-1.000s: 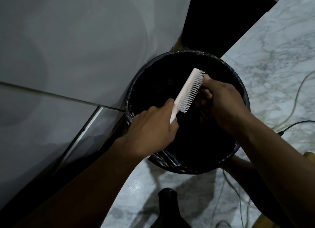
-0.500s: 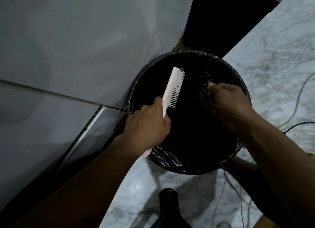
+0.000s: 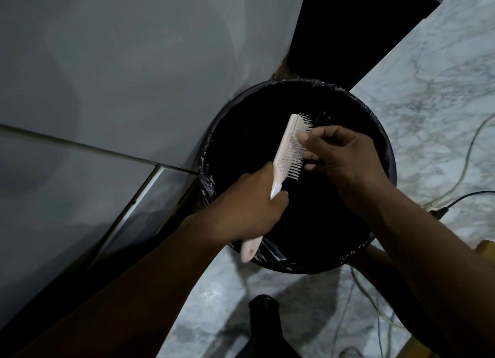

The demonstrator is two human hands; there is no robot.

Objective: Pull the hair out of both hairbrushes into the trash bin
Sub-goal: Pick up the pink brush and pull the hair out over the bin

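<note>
A pale pink hairbrush (image 3: 288, 150) is held over a round trash bin (image 3: 385, 154) lined with a black bag. My left hand (image 3: 249, 207) grips its handle, and the handle's end sticks out below my fist. The bristles face right. My right hand (image 3: 340, 154) is at the bristles near the brush's tip, thumb and fingers pinched into them. Any hair between the fingers is too dark to make out. Only one hairbrush is in view.
A grey wall panel (image 3: 120, 76) stands left of the bin. The floor is white marble (image 3: 442, 76) with several thin cables (image 3: 468, 154) trailing on the right. A dark rounded object (image 3: 263, 328) sits near the bottom edge, below the bin.
My right hand came back from over the bin's right side to the bristles. The brush in my left hand swung right to meet it.
</note>
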